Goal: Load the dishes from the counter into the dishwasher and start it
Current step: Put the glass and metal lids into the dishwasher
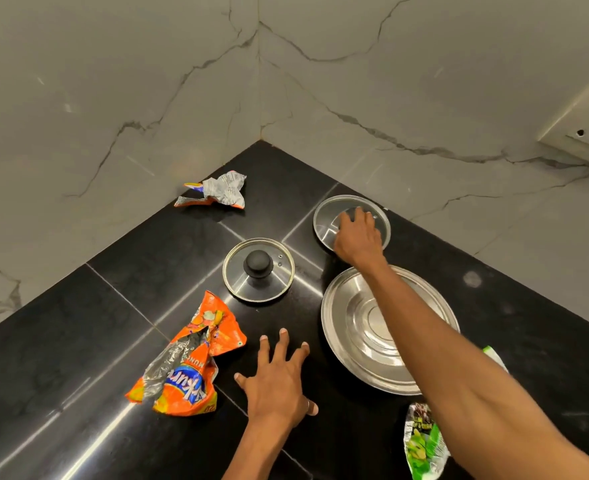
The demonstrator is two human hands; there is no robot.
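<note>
On the black counter (78, 358) two glass lids lie near the corner. The near lid (248, 285) has a black knob on top and stands free. My right hand (357, 237) lies over the far glass lid (327, 220), fingers curled over its middle, hiding the knob. A steel plate (355, 327) lies right of centre, under my right forearm. My left hand (279, 375) rests flat on the counter with fingers spread, holding nothing. No dishwasher is in view.
A torn orange snack wrapper (189, 368) lies left of my left hand. A small crumpled wrapper (216, 192) sits at the wall. A green wrapper (422, 441) lies at the front right. Marble walls meet in a corner; a wall socket (587, 123) is at right.
</note>
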